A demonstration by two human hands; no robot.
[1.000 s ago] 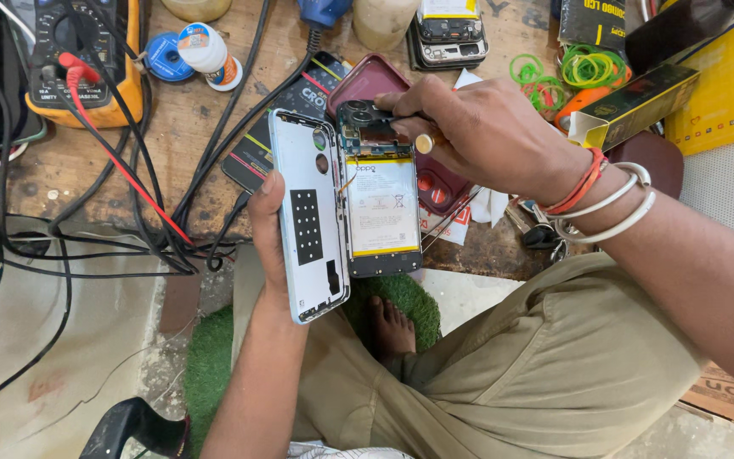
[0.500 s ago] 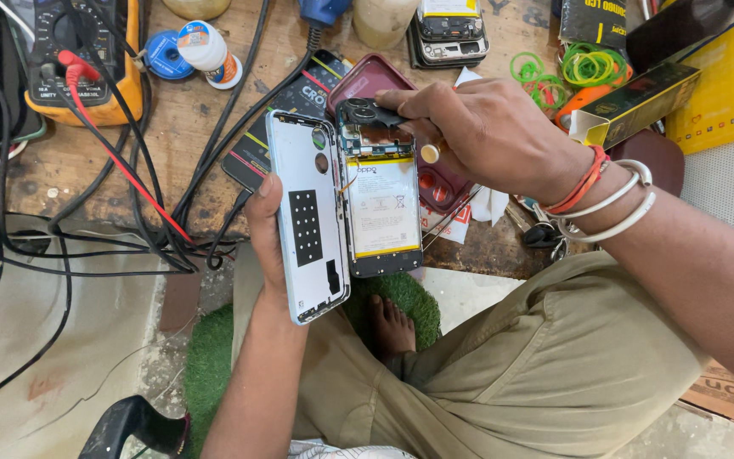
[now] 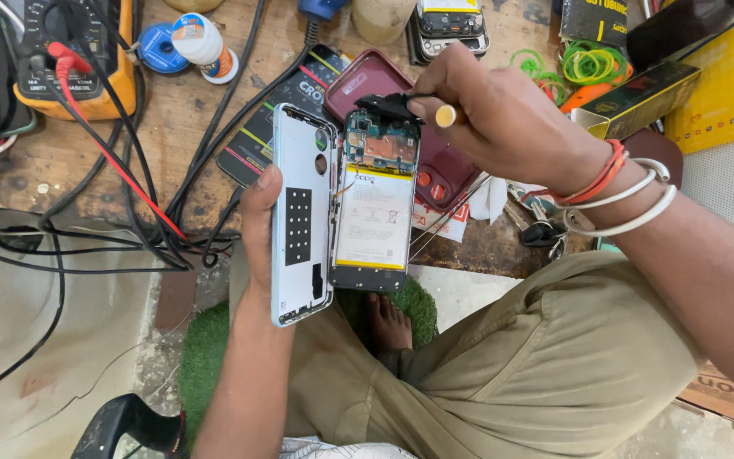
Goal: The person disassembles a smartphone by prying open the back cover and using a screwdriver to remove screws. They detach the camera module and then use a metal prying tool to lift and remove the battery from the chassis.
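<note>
Over the cluttered bench, the left hand (image 3: 258, 223) clasped the opened phone (image 3: 374, 204) and its loose back cover (image 3: 301, 212) while the right hand (image 3: 503, 115) pinched a black shield piece (image 3: 388, 105) at the top—light, probably fragile, best held by the edges.

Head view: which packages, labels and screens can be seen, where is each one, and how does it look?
Multimeter: top left, orange case, dark face.
Small bottle: beside it, white, coloured label.
Battery label: on the opened phone, white with yellow edges.
Flat packet: under the phone, black.
Long box: right, black and yellow.
</note>
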